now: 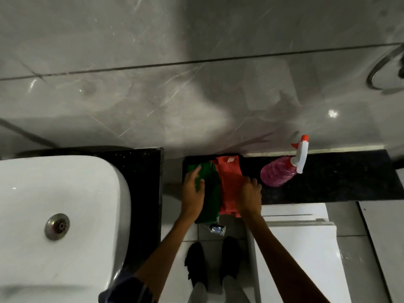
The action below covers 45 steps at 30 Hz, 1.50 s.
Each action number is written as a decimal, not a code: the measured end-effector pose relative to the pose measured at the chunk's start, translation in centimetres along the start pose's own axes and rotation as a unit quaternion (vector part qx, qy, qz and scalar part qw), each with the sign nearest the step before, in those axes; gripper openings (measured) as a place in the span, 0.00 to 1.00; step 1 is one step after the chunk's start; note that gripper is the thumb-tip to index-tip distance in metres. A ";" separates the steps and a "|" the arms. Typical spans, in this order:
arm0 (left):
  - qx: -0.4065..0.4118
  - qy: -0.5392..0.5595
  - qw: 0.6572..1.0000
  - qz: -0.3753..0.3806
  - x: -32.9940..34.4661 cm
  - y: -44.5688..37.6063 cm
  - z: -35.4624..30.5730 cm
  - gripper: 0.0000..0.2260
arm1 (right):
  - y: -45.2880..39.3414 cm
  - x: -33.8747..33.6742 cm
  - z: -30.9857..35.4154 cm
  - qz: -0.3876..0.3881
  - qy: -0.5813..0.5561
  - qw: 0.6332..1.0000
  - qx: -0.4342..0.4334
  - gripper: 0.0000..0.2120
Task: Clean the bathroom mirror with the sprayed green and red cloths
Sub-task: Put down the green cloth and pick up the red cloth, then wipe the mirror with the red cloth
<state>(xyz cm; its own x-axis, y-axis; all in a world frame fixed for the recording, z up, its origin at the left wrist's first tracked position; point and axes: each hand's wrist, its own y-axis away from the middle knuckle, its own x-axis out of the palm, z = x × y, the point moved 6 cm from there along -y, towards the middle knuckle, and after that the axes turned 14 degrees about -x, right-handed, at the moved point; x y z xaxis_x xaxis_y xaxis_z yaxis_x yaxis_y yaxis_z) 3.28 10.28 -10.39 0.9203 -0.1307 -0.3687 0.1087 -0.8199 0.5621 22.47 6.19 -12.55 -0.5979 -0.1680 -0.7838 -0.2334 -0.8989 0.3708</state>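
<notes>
Both hands press flat: our left hand (193, 189) on the crumpled green cloth (209, 193), our right hand (249, 196) on the orange-red cloth (230, 180) left of the pink spray bottle (277, 171), so we should bunch each firmly before lifting.

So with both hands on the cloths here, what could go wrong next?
The green cloth and red cloth hang over the black counter's front edge; a careless pull might drop one on the floor. The spray bottle stands close beside the right hand, so lifting the red cloth might topple it.
</notes>
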 end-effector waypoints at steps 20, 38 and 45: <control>-0.083 0.268 0.947 0.154 -3.2 8.5 -8.8 0.05 | 5.6 -12.8 13.7 -0.073 -0.334 0.912 -0.225 0.12; 0.534 0.203 0.794 -0.208 -48.4 27.7 -46.3 0.16 | 20.3 -40.5 58.6 -0.511 -0.210 0.576 -0.602 0.22; 0.628 -0.046 0.634 -0.449 -54.7 27.0 -46.4 0.19 | 18.5 -40.2 64.8 -0.644 0.086 0.566 -0.508 0.30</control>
<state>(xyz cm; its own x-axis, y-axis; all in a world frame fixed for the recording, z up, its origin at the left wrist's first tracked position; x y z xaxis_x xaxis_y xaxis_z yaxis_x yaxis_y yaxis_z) -26.72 21.18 59.30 0.6672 0.7182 -0.1974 0.1349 -0.3771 -0.9163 -7.49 22.52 58.05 -0.3296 0.9324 -0.1485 0.2231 -0.0759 -0.9718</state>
